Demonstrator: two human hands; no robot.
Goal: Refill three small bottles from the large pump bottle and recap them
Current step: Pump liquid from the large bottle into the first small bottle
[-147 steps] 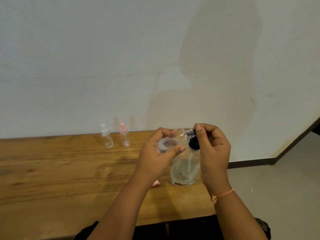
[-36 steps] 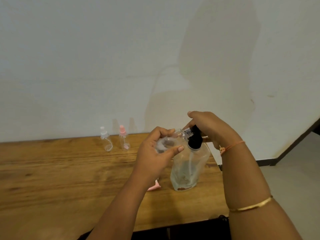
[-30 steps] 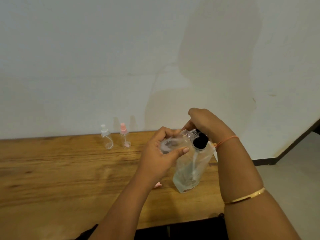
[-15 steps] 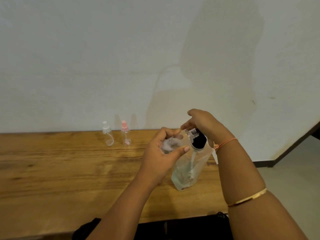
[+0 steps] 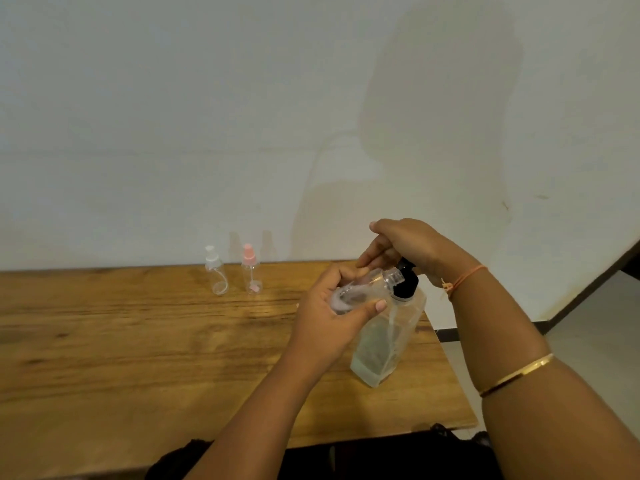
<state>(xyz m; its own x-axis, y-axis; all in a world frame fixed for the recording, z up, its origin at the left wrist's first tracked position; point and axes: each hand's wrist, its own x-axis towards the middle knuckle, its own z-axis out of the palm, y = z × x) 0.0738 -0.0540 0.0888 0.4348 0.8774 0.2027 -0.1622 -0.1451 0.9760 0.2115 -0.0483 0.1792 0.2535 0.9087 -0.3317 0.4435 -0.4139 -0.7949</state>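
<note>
My left hand (image 5: pixel 332 317) grips a small clear uncapped bottle (image 5: pixel 363 289), tilted with its threaded neck against the black pump head (image 5: pixel 406 280) of the large clear pump bottle (image 5: pixel 388 341). The large bottle leans to the right on the wooden table (image 5: pixel 138 358) and holds a little liquid at the bottom. My right hand (image 5: pixel 405 245) rests on top of the pump head, fingers curled over it. Two more small bottles stand at the back by the wall: one with a white cap (image 5: pixel 215 271) and one with a pink cap (image 5: pixel 250 270).
The table ends just right of the large bottle, with floor (image 5: pixel 571 341) beyond. A white wall (image 5: pixel 242 133) runs behind the table. Something dark (image 5: pixel 450 434) lies under the table's front edge.
My right hand went from pinching the pump nozzle to lying on top of the pump head. The large bottle now leans to the right. The pink cap by its base has gone out of sight.
</note>
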